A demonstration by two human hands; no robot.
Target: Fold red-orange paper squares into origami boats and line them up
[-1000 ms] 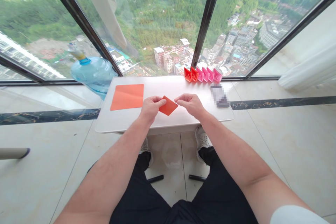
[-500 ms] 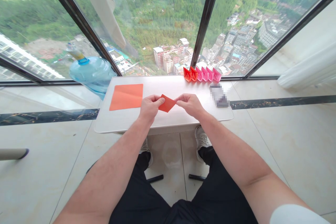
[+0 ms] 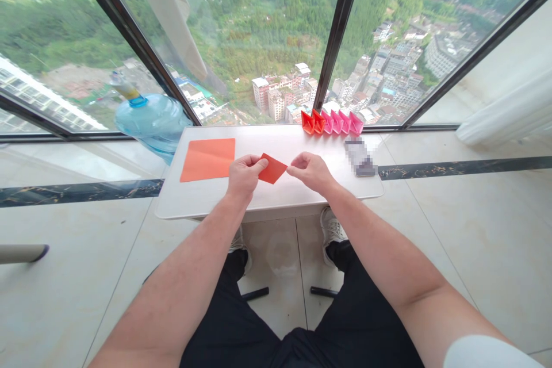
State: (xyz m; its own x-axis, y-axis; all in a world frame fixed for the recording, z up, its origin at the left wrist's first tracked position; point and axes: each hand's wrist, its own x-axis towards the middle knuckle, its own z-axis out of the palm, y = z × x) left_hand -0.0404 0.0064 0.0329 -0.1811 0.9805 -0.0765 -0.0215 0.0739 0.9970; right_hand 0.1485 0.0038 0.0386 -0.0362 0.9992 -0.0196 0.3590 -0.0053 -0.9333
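My left hand (image 3: 245, 175) pinches a small folded piece of orange-red paper (image 3: 273, 169) at its left side, thumb on top. At the paper's right corner, the thumb and fingertips of my right hand (image 3: 311, 172) are closed together on the tip. The folded paper is held just above the white table. Left of it lies a stack or sheet of orange paper (image 3: 207, 160), flat on the tabletop. Several folded paper pieces stand in a row at the far edge, red ones (image 3: 313, 123) on the left and pink ones (image 3: 344, 123) on the right.
The small white table (image 3: 276, 202) has rounded corners. A blurred-out object (image 3: 361, 157) lies on its right side. Behind the table's left end stands a large blue water bottle (image 3: 150, 121). Windows rise beyond the far edge. My legs and shoes (image 3: 332, 227) are below.
The folded paper and my left hand have shifted slightly left. My right hand has barely moved and stays at the paper's right corner.
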